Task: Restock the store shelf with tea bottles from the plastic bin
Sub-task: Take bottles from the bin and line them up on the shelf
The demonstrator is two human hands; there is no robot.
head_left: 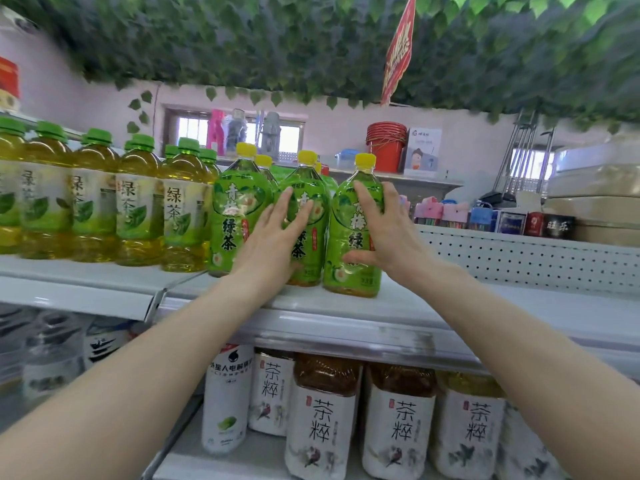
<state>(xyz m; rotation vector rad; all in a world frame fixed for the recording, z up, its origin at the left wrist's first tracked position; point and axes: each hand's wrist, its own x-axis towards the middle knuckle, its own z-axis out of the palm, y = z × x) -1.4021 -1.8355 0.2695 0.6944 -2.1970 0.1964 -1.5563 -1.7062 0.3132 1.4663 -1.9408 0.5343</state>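
Three green-labelled tea bottles with yellow caps stand upright in the front row on the white upper shelf (433,306), with more behind them. My left hand (277,233) lies with straight fingers against the front of the middle bottle (313,188). My right hand (381,230) grips the rightmost bottle (349,237), fingers along its right side and thumb across its lower front. The leftmost bottle (232,216) stands untouched. No plastic bin is in view.
A row of yellow tea bottles with green caps (138,202) fills the shelf to the left. White-labelled tea bottles (322,420) stand on the lower shelf. A perforated white panel (519,258) backs the bare shelf space to the right, with small boxed goods (502,220) beyond.
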